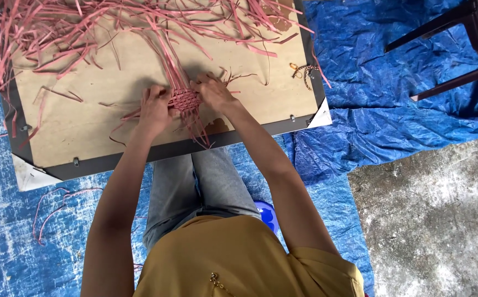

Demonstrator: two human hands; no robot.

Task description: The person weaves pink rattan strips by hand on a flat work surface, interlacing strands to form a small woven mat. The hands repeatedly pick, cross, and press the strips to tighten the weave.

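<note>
In the head view, we are pressing our left hand [154, 107] and right hand [212, 92] against the small pink woven patch [184, 100] between them, fingers curled onto its strips, on the brown board [96, 118]; loose pink strips [85, 27] are fanning out beyond.

A crumpled blue plastic tarp [393, 110] covers the floor, leaving a patch of bare grey concrete [431, 214] at right. Dark brown chair legs [459, 49] stand on the tarp; a small metal chain [304, 70] lies nearby.
</note>
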